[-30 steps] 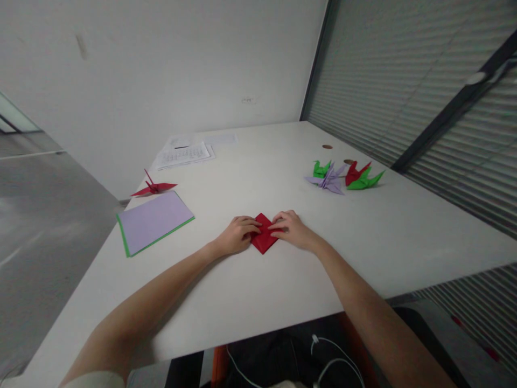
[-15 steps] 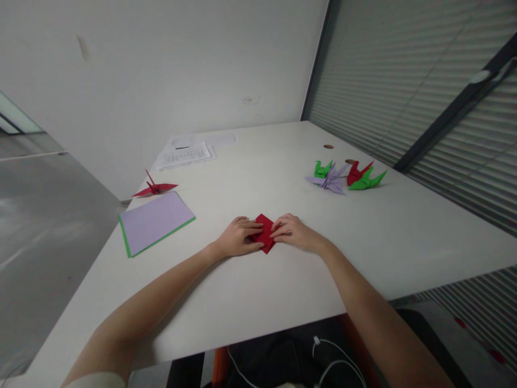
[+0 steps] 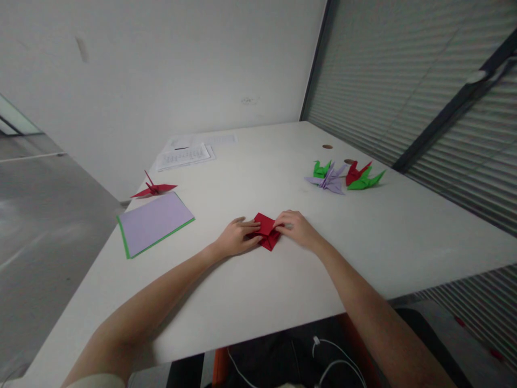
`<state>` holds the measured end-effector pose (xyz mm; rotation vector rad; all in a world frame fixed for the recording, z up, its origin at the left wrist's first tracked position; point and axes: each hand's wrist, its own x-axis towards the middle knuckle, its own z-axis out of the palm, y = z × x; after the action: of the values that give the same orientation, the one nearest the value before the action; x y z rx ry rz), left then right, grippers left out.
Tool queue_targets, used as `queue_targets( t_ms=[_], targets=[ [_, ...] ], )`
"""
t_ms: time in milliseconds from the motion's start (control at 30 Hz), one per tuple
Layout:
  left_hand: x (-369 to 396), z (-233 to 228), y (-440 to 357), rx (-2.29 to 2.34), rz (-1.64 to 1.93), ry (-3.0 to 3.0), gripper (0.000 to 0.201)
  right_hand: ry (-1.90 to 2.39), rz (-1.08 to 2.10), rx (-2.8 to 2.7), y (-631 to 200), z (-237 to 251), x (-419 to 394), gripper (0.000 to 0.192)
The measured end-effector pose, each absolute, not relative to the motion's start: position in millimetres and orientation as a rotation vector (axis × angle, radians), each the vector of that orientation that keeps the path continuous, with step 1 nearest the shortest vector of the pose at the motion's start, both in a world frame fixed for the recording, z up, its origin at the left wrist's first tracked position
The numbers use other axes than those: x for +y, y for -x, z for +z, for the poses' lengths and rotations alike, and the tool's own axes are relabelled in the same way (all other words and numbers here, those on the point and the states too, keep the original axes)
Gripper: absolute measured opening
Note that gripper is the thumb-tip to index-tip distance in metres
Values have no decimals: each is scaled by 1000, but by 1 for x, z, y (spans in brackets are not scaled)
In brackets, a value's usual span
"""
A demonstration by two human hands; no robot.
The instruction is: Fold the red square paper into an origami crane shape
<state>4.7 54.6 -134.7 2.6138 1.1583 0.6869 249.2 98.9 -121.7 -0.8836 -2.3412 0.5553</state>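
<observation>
While your left hand (image 3: pixel 236 237) and right hand (image 3: pixel 297 229) press flat on it from either side, fingers spread and gripping nothing, the red folded paper (image 3: pixel 266 237) lies on the white table (image 3: pixel 283 285), midway along and near the front edge. It is a small, creased diamond, one corner pointing at you, a raised flap in the middle.

Lighting's looking pretty flat and dim-ish here, soft and even, nothing glaring off the white table (image 3: pixel 250 291). The arms are only throwing faint shadows onto it. The wide lens is bending the edges hard, the blinds (image 3: pixel 404 81) are leaning and stretching. Slight softness is creeping in at the corners.
</observation>
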Motion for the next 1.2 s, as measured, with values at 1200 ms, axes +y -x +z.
queue_targets(
  t_ms=[1200],
  targets=[
    [58, -130, -13, 1401, 1350, -1839, 38, 884, 587, -1973, -238, -126, 90, 26]
  ],
)
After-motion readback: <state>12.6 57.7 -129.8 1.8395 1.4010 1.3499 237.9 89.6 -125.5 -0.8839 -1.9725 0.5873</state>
